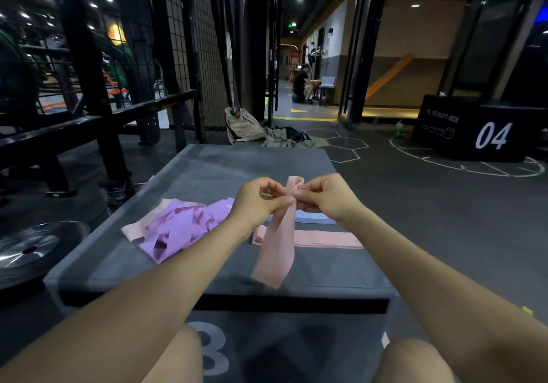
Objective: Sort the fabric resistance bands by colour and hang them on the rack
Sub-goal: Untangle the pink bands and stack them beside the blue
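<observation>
Both hands hold one pink fabric band (278, 243) above a grey soft box (207, 169). My left hand (261, 201) pinches it from the left and my right hand (326, 195) pinches it from the right, near its top loop; the rest hangs down toward the box's front edge. A second pink band (326, 238) lies flat on the box below my right hand. To the left sits a tangled heap of purple bands (181, 228), with a pale pink band (135, 229) partly under it. A light blue band (311, 218) shows under my right wrist.
A black metal rack frame (89, 80) and wire mesh stand at the left. A weight plate (32, 246) lies on the floor at the left. Clothes (261, 133) are heaped beyond the box. A black plyo box marked 04 (474, 130) is at the right. A person sits far down the corridor.
</observation>
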A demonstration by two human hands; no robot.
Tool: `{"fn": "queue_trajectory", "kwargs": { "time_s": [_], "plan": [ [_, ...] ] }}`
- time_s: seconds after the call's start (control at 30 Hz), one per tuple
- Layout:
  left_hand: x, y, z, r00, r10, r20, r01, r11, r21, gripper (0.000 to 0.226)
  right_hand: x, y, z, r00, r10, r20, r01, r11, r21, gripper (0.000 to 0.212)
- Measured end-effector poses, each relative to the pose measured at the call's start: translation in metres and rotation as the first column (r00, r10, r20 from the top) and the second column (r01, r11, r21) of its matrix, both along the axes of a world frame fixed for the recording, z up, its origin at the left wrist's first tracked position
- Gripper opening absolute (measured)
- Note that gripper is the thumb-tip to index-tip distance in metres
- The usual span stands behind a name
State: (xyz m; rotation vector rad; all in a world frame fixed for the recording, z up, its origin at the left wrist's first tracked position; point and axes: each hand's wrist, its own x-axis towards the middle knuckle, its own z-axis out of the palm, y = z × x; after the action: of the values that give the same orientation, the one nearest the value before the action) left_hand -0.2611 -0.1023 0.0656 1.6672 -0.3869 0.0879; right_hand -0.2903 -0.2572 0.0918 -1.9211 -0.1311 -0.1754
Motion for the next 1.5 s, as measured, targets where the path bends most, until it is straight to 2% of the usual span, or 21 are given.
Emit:
{"fn": "queue_trajectory", "kwargs": {
  "time_s": [0.07,0.2,0.27,0.37,0.47,0.53,0.63,0.8,0.9,0.97,1.13,1.2,1.27,1.3,1.4,1.5],
  "plan": [
    [0.001,-0.001,-0.001,0.999,0.017,0.042,-0.018,0.999,0.031,0.022,0.001,-0.001,-0.002,1.0,-0.025,-0.011,0.026,0.999,0.045,0.014],
    [0.0,-0.004,-0.002,0.996,-0.048,0.074,0.036,0.986,0.161,0.023,0.002,0.0,-0.006,0.999,-0.043,-0.013,0.044,0.998,0.049,0.012],
    [0.0,-0.004,-0.001,0.997,-0.053,0.059,0.041,0.982,0.187,0.025,0.004,0.0,-0.008,0.999,-0.045,-0.028,0.048,0.994,0.098,0.01],
    [0.005,0.001,-0.001,0.997,0.003,-0.082,0.002,0.999,0.051,0.027,0.005,-0.006,-0.009,0.995,-0.084,-0.06,0.091,0.986,0.138,0.005],
    [0.01,0.011,0.001,0.958,0.043,-0.284,-0.099,0.978,-0.183,0.028,0.005,-0.014,-0.01,0.985,-0.129,-0.111,0.152,0.959,0.238,0.016],
    [0.016,0.018,0.001,0.921,0.056,-0.386,-0.173,0.945,-0.277,0.024,0.005,-0.017,-0.01,0.977,-0.131,-0.168,0.182,0.922,0.341,0.021],
    [0.018,0.025,0.0,0.869,0.124,-0.479,-0.269,0.931,-0.247,0.011,0.005,-0.019,-0.01,0.965,-0.1,-0.243,0.21,0.849,0.484,0.024],
    [0.017,0.033,-0.001,0.841,0.137,-0.524,-0.319,0.907,-0.275,0.029,0.006,-0.025,-0.012,0.948,-0.157,-0.277,0.296,0.752,0.589,0.025],
    [0.018,0.038,-0.004,0.838,0.127,-0.531,-0.319,0.903,-0.287,0.03,0.009,-0.031,-0.015,0.93,-0.21,-0.302,0.353,0.744,0.568,0.015],
    [0.018,0.04,-0.005,0.838,0.129,-0.53,-0.323,0.901,-0.291,0.026,0.01,-0.034,-0.017,0.92,-0.245,-0.305,0.378,0.762,0.526,0.017],
    [0.021,0.049,-0.01,0.891,0.172,-0.421,-0.257,0.954,-0.154,0.019,0.01,-0.034,-0.021,0.903,-0.323,-0.284,0.42,0.801,0.426,0.025],
    [0.023,0.051,-0.015,0.912,0.185,-0.366,-0.203,0.979,-0.012,0.017,0.01,-0.032,-0.022,0.903,-0.323,-0.285,0.421,0.799,0.429,0.025],
    [0.023,0.052,-0.02,0.94,0.18,-0.289,-0.124,0.971,0.203,0.008,0.011,-0.028,-0.022,0.91,-0.297,-0.29,0.404,0.793,0.456,0.026],
    [0.021,0.052,-0.021,0.955,0.151,-0.256,-0.075,0.956,0.283,0.014,0.011,-0.026,-0.021,0.918,-0.274,-0.287,0.383,0.8,0.463,0.026],
    [0.009,0.044,-0.021,0.987,-0.001,-0.161,0.075,0.887,0.455,0.051,0.01,-0.011,-0.015,0.949,-0.183,-0.257,0.286,0.843,0.457,0.023],
    [-0.005,0.022,-0.024,0.992,-0.125,-0.009,0.105,0.788,0.607,0.069,0.011,0.003,-0.01,0.964,-0.113,-0.239,0.214,0.865,0.454,0.022]
  ]
}}
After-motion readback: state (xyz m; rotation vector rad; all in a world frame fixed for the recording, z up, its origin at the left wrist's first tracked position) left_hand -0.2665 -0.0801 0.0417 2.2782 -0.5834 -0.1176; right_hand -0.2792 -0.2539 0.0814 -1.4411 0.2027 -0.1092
